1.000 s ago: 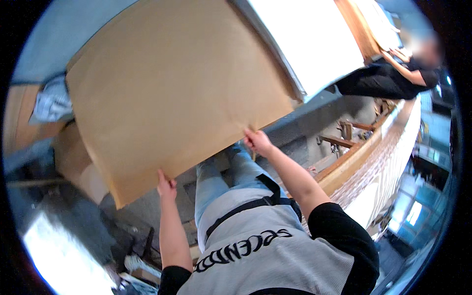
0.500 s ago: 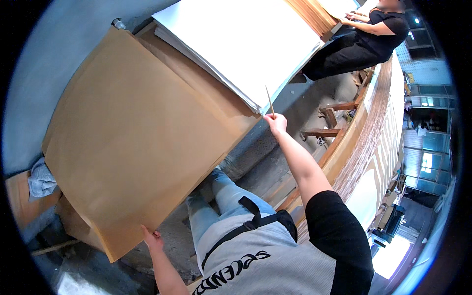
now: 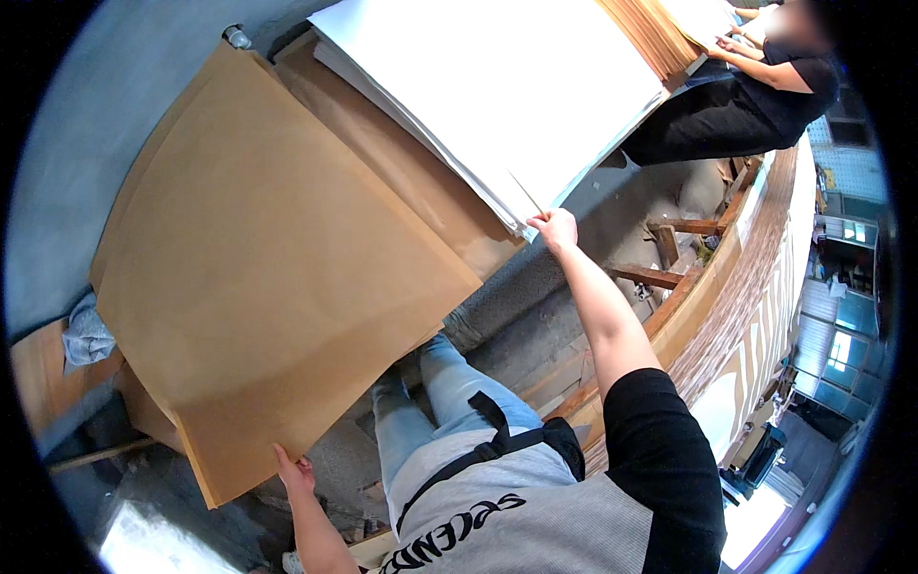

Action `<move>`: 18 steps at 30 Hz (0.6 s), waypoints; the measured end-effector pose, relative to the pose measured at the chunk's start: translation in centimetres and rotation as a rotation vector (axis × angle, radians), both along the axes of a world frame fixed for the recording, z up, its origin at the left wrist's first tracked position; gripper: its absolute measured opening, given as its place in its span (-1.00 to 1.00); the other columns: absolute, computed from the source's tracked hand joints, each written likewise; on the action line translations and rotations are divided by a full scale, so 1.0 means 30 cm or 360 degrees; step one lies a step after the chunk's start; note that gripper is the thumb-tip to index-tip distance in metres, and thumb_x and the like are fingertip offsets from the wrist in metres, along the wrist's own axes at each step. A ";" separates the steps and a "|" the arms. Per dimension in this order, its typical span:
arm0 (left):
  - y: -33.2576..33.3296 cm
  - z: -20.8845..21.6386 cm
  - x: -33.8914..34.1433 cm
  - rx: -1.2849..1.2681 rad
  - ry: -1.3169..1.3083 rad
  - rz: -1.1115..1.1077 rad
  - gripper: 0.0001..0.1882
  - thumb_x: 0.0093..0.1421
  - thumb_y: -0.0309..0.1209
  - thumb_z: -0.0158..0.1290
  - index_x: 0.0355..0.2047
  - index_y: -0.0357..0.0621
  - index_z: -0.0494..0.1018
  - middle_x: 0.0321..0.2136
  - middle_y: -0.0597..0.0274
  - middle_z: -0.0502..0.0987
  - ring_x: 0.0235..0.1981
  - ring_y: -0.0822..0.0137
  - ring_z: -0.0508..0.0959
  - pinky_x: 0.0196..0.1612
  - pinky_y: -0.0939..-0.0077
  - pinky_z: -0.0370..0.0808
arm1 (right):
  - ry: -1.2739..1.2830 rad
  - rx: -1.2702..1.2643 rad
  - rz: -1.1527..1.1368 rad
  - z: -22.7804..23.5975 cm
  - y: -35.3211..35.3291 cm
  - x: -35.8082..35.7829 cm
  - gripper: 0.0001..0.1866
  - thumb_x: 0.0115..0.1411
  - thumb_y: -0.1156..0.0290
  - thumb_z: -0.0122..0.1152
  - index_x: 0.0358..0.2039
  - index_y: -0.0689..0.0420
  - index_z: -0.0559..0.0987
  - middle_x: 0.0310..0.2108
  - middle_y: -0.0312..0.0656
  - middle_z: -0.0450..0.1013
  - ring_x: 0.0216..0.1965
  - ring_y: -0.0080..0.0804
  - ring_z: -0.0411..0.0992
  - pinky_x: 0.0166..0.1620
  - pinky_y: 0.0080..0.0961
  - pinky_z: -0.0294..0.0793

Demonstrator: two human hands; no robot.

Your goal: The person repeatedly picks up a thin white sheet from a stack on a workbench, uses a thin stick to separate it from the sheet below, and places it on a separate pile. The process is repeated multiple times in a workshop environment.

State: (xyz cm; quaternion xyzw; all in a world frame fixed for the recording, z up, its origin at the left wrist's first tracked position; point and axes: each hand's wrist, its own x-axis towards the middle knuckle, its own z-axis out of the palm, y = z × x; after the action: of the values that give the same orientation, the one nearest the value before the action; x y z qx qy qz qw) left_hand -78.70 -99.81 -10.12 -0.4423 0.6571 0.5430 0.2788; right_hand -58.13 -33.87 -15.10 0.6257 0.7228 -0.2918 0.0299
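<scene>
A large brown paper sheet lies on top of a brown stack at my left. My left hand is closed on its near edge, thumb on top. At the corner of a tall stack of white sheets, my right hand pinches a thin pointed stick. The stick leans up and left over the white sheets, and my fingers are at the stack's corner. Between the two stacks shows a strip of brown paper, lower than the white pile.
A person in black stands at the far right, hands by a brown stack. A long bench with wooden legs curves along my right. A grey cloth hangs at the left, and a metal pipe end juts from the wall.
The top brown sheet has shifted left, away from the white stack, baring more brown paper beneath. The stick in my right hand tilts further left. My left hand keeps its hold.
</scene>
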 end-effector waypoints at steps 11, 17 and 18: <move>0.045 0.038 -0.009 0.0010 -0.0021 0.0027 -0.57 0.06 0.09 -0.10 -0.39 -0.02 0.32 -0.84 0.38 0.22 -0.85 0.49 0.21 -0.77 0.66 0.14 | 0.0349 -0.0111 0.0089 0.015 0.094 0.027 -0.83 -0.16 0.38 0.29 -0.53 0.15 0.54 -0.57 -0.26 0.46 -0.50 -0.55 0.39 -0.35 -0.60 0.36; 0.021 0.026 -0.005 0.0107 -0.0020 0.0015 -0.59 0.07 0.06 -0.09 -0.37 -0.03 0.31 -0.77 0.37 0.27 -0.84 0.50 0.21 -0.75 0.67 0.14 | 0.0238 -0.0073 0.0117 0.081 0.096 -0.040 -0.74 -0.26 0.39 0.36 -0.48 0.14 0.55 -0.57 -0.27 0.44 -0.50 -0.57 0.38 -0.34 -0.62 0.37; 0.023 0.029 -0.004 0.0108 -0.0024 -0.0006 -0.60 0.08 0.04 -0.09 -0.35 -0.03 0.31 -0.75 0.38 0.29 -0.84 0.50 0.21 -0.74 0.67 0.13 | 0.0238 -0.0088 0.0116 0.089 0.102 -0.050 -0.73 -0.27 0.39 0.38 -0.48 0.14 0.54 -0.58 -0.29 0.43 -0.51 -0.58 0.37 -0.35 -0.63 0.37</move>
State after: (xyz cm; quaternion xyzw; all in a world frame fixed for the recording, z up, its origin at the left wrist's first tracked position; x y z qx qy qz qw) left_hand -78.81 -99.13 -9.26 -0.4354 0.6370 0.5611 0.2997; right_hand -59.63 -30.82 -12.44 0.5744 0.7369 -0.3563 0.0039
